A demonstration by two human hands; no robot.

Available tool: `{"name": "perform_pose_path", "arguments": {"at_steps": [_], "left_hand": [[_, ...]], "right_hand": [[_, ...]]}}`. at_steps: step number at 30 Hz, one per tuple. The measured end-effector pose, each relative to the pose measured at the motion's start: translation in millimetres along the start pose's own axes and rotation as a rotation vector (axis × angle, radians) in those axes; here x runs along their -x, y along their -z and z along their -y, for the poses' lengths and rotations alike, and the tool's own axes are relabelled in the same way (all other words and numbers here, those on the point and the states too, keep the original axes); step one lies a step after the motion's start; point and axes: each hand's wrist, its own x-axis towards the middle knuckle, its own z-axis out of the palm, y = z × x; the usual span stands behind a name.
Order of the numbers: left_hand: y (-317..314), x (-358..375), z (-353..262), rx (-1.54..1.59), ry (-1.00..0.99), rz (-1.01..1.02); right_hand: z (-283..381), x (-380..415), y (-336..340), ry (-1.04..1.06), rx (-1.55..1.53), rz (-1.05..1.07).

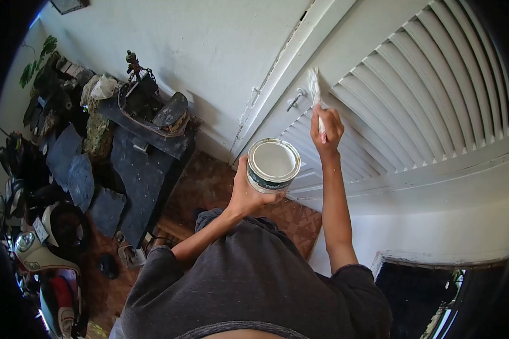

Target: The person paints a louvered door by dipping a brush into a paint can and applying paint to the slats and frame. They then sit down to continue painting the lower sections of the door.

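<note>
My left hand (249,191) is wrapped around a paint can (270,182) with a dark green label, held upright in front of my chest. White paint (274,159) shows inside its open top. In my right hand (329,130) is a paintbrush (316,93), gripped by its handle, its bristles coated white. The bristles point up along the flat frame of a white louvered door (373,28), right by a metal door handle (296,99). Slanted slats (407,96) run to the right of the brush.
Dark stone slabs (147,181) form a ledge on the left, with a metal pot and chain (147,101) on it. A motor scooter (45,243) stands at the lower left on reddish tiles (209,181). A dark opening (413,294) is at the lower right.
</note>
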Motion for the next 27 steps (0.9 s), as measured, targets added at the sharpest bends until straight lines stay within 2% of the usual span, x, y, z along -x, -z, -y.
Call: {"name": "perform_pose_path", "arguments": {"at_steps": [5, 9, 14, 18, 27], "left_hand": [[5, -4, 1, 0.017, -0.005, -0.034], [4, -5, 2, 0.037, -0.015, -0.048], [3, -1, 3, 0.027, 0.008, -0.043], [1, 1, 3, 0.029, 0.004, -0.043], [2, 2, -3, 0.044, 0.010, -0.064]], "right_hand": [[6, 36, 10, -0.113, -0.035, 0.115], [18, 32, 24, -0.121, -0.044, 0.088], [15, -23, 18, 0.049, -0.011, -0.184], [11, -37, -8, 0.095, 0.066, -0.320], [42, 2, -66, -0.160, 0.105, -0.251]]}}
